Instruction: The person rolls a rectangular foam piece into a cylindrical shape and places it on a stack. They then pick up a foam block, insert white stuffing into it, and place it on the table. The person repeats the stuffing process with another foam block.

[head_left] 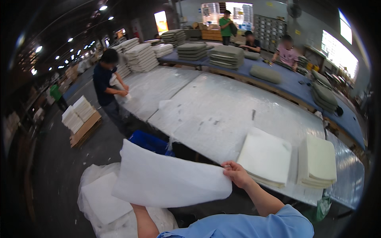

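A white sheet of soft padding (pixel 170 172) is held up in front of me, sagging in a curve. My right hand (pixel 236 173) pinches its upper right corner, fingers closed. My left forearm (pixel 145 222) reaches up behind the sheet, which covers my left hand, so its fingers are hidden. Below and to the left, more white sheets (pixel 105 200) lie in a clear plastic bag (pixel 85 190). On the table, beyond my right hand, a stack of white sheets (pixel 266 154) lies beside a thicker cream-coloured stack (pixel 317 160).
A plastic-covered table (pixel 206 107) spans the middle, its near edge close to my right hand. A blue bin (pixel 149 142) sits by that edge. A person (pixel 109 81) handles white material at the left. Grey-green cushions (pixel 226 56) are piled on the blue table (pixel 293 85).
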### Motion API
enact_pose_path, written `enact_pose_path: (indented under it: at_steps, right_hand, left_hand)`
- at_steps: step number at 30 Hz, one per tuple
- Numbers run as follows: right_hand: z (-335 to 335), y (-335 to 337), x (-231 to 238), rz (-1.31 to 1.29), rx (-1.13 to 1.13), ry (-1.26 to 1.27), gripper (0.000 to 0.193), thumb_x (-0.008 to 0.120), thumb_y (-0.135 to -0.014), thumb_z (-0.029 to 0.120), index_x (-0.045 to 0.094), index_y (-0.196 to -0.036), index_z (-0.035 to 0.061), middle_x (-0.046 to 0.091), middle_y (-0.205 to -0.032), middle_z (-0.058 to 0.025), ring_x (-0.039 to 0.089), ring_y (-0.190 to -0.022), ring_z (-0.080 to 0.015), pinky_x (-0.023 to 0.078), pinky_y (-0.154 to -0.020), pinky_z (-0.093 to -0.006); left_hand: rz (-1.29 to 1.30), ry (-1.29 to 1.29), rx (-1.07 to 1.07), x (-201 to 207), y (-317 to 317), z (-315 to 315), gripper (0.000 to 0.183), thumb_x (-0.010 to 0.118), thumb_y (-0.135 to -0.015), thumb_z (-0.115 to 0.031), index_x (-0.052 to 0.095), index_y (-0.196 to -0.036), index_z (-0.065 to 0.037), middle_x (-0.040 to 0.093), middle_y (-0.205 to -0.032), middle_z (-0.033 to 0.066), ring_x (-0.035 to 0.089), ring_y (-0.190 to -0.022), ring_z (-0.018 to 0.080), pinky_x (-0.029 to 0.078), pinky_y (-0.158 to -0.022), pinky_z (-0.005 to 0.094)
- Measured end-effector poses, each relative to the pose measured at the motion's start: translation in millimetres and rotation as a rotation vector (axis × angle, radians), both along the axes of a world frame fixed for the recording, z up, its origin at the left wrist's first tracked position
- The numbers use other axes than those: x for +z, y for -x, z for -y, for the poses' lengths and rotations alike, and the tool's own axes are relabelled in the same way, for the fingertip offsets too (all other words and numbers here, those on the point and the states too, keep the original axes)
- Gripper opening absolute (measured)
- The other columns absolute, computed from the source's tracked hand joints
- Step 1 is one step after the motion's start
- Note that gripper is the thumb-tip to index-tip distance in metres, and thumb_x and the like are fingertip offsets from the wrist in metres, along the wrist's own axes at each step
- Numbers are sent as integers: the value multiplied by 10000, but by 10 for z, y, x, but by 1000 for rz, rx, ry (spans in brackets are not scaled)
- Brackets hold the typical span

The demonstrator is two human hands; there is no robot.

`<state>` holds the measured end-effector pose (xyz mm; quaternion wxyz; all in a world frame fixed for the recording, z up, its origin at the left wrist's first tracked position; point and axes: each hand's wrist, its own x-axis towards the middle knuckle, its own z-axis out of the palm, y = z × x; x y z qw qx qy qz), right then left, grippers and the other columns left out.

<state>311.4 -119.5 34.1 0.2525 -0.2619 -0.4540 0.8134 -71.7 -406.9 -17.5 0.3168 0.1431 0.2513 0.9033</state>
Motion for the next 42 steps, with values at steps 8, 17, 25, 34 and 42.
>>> enact_pose_path:
  at_steps: [8, 17, 25, 34, 42]
  right_hand:
    - [807, -2126, -1536, 813, -26, 3, 354, 657, -810, -17, 723, -1150, 56, 720, -944, -30, 657, -835, -125, 546, -729, -289]
    - [1019, -1491, -1290, 542, -134, 155, 508, 703, -961, 309, 577, -1420, 132, 651, -1232, -28, 608, -1105, -177, 487, -949, -421]
    - [1037, 136, -560, -14, 284, 69, 724, 723, -942, 247, 377, -1574, 174, 502, -1495, -92, 445, -1400, -249, 378, -1118, -505]
    - [1595, 1118, -543, -245, 406, 148, 107, 746, -917, 103, 695, -1010, 118, 701, -923, 28, 665, -865, -103, 536, -773, -298]
    - [1275, -351, -606, -62, -182, -5, 83, 724, -938, 64, 657, -976, 94, 678, -905, 14, 644, -842, -103, 530, -784, -294]
  left_hand:
    - [-279, 344, -437, 967, -786, -1001, 449, 681, -871, -76, 590, -1301, 12, 702, -1208, 148, 691, -1109, 311, 548, -1012, 470]
    - [-676, 364, -765, 1818, -1698, -788, 331, 789, -781, -58, 633, -1074, -53, 632, -972, -23, 594, -909, 90, 455, -820, 265]
    - [-700, 398, -555, 2073, -1322, 1153, 414, 824, -721, -88, 640, -1087, -23, 651, -979, 44, 600, -914, 132, 436, -822, 286]
    - [-821, 1101, 47, 1626, -963, 2540, 585, 704, -951, -241, 520, -1461, -22, 679, -1266, 139, 634, -1149, 250, 475, -1041, 353]
    - [-668, 917, 114, 1250, -882, 1777, 474, 742, -860, -23, 585, -1301, 52, 687, -1172, 123, 650, -1069, 226, 487, -989, 343]
